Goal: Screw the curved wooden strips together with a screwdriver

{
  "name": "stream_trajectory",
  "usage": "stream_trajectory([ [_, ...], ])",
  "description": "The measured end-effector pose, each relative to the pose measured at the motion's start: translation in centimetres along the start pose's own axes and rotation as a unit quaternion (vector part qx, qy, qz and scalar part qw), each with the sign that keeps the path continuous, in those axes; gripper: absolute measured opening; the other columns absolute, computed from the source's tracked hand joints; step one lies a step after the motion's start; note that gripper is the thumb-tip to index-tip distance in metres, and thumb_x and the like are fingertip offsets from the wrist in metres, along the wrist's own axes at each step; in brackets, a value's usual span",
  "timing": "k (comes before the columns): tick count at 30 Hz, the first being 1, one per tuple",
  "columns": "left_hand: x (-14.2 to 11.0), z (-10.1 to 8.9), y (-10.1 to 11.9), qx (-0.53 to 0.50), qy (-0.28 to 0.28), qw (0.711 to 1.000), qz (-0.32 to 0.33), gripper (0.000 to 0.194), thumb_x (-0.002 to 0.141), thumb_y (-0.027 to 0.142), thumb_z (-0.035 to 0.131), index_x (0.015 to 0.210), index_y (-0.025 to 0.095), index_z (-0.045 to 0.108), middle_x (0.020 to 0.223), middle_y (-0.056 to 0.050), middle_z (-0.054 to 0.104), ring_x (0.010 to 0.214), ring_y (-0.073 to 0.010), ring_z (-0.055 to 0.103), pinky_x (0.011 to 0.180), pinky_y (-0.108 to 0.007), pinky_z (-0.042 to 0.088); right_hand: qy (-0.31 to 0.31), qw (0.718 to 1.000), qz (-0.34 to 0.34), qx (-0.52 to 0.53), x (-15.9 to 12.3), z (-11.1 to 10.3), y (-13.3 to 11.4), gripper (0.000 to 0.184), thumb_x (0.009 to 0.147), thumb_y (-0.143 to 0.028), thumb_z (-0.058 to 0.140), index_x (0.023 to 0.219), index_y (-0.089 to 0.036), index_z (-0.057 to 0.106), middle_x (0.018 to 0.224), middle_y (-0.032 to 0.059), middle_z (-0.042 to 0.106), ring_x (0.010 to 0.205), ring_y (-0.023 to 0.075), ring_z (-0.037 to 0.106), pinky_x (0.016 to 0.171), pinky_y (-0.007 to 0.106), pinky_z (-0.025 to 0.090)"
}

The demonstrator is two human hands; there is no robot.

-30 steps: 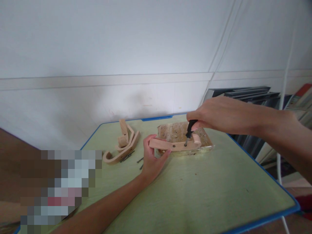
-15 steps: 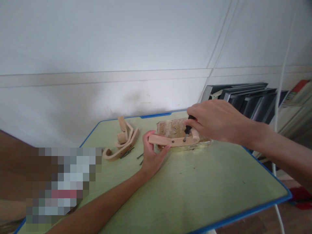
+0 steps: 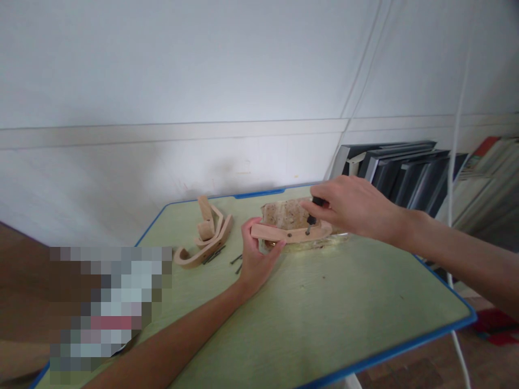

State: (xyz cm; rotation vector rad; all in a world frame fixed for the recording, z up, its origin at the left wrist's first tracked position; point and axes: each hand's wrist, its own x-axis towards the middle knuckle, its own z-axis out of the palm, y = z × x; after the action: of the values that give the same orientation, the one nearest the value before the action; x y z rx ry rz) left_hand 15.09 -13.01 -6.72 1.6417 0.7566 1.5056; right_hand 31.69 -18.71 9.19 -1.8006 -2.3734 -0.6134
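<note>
My left hand (image 3: 259, 256) grips the left end of a curved wooden hook (image 3: 270, 233), fingers behind it and thumb along its near side. The hook lies over a brown speckled block wrapped in clear plastic (image 3: 284, 212). In my right hand (image 3: 344, 202) is a black-handled screwdriver (image 3: 312, 219), its tip at the right-hand hole of the hook. A second dark hole or screw head shows near the hook's middle. Left of my left hand lie several more wooden hooks (image 3: 206, 246), with dark screws (image 3: 213, 255) beside them and others close to my wrist.
The green table (image 3: 344, 313) has a blue edge and stands against a white wall. Dark flat panels or frames (image 3: 405, 170) lean at the right behind it. A white cable (image 3: 452, 173) hangs at the right. A pixelated patch covers the table's left side.
My right hand has turned on the screwdriver and its wrist sits slightly lower. The left hand keeps its hold on the hook. The whole view has shifted a little.
</note>
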Motion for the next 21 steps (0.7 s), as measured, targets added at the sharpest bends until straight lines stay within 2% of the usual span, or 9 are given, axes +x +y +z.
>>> stream_trajectory([
  [4,-0.2,0.0,0.2,0.011,-0.006,1.0,0.003,0.059,0.064,0.017,0.068,0.111,0.022,0.032,0.092,-0.002,0.052,0.085,-0.0162,0.055,0.081,-0.033,0.043,-0.031,0.992,-0.086,0.082,0.4,0.1,1.9,0.03,0.086,-0.036,0.035,0.075,-0.015,0.055,0.066,0.0036,0.057,0.06,0.0133,0.05,0.052,0.024,0.027],
  [8,-0.2,-0.1,0.2,0.015,-0.012,1.0,0.009,0.058,0.065,0.018,0.068,0.11,0.022,0.032,0.091,-0.002,0.053,0.084,-0.0156,0.054,0.079,-0.032,0.042,-0.069,0.943,-0.235,0.224,1.3,0.0,3.6,0.02,0.083,-0.031,0.045,0.085,-0.015,0.057,0.079,0.0035,0.056,0.071,0.0116,0.05,0.062,0.023,0.034],
  [10,-0.2,-0.1,0.2,0.012,-0.012,1.0,0.011,0.058,0.065,0.018,0.068,0.11,0.022,0.032,0.091,-0.002,0.053,0.083,-0.0156,0.054,0.08,-0.032,0.042,-0.081,0.923,-0.256,0.277,1.7,0.0,3.8,0.017,0.079,-0.03,0.052,0.083,-0.014,0.057,0.079,0.0028,0.053,0.069,0.0102,0.048,0.06,0.021,0.035],
  [12,-0.2,-0.1,0.1,0.01,-0.011,1.0,0.01,0.058,0.064,0.018,0.068,0.11,0.022,0.032,0.091,-0.002,0.053,0.083,-0.0156,0.054,0.079,-0.032,0.042,-0.096,0.905,-0.243,0.335,2.0,0.1,3.6,0.016,0.074,-0.028,0.058,0.078,-0.013,0.057,0.077,0.0017,0.051,0.067,0.0089,0.046,0.058,0.021,0.036],
  [14,-0.2,-0.1,0.1,0.006,-0.012,1.0,0.004,0.058,0.065,0.018,0.068,0.11,0.023,0.032,0.092,-0.002,0.053,0.083,-0.0156,0.054,0.078,-0.031,0.042,-0.131,0.864,-0.226,0.431,2.4,0.5,3.2,0.011,0.071,-0.021,0.06,0.075,-0.011,0.055,0.076,0.0011,0.051,0.067,0.0084,0.046,0.06,0.021,0.036],
  [16,-0.2,-0.1,0.1,0.001,-0.015,1.0,-0.003,0.058,0.066,0.018,0.067,0.11,0.023,0.031,0.092,-0.003,0.052,0.084,-0.0156,0.054,0.078,-0.031,0.042,-0.178,0.799,-0.221,0.53,3.0,1.1,2.5,0.006,0.07,-0.01,0.058,0.075,-0.01,0.053,0.076,0.0012,0.052,0.069,0.0079,0.047,0.062,0.02,0.037],
  [21,-0.2,-0.2,0.1,0.005,-0.009,1.0,-0.007,0.057,0.065,0.018,0.068,0.109,0.023,0.033,0.093,-0.002,0.049,0.086,-0.0151,0.051,0.078,-0.03,0.041,-0.254,0.663,-0.279,0.647,4.8,2.8,1.4,0.014,0.071,-0.004,0.052,0.084,-0.008,0.054,0.08,0.0046,0.059,0.072,0.0099,0.056,0.064,0.022,0.043],
])
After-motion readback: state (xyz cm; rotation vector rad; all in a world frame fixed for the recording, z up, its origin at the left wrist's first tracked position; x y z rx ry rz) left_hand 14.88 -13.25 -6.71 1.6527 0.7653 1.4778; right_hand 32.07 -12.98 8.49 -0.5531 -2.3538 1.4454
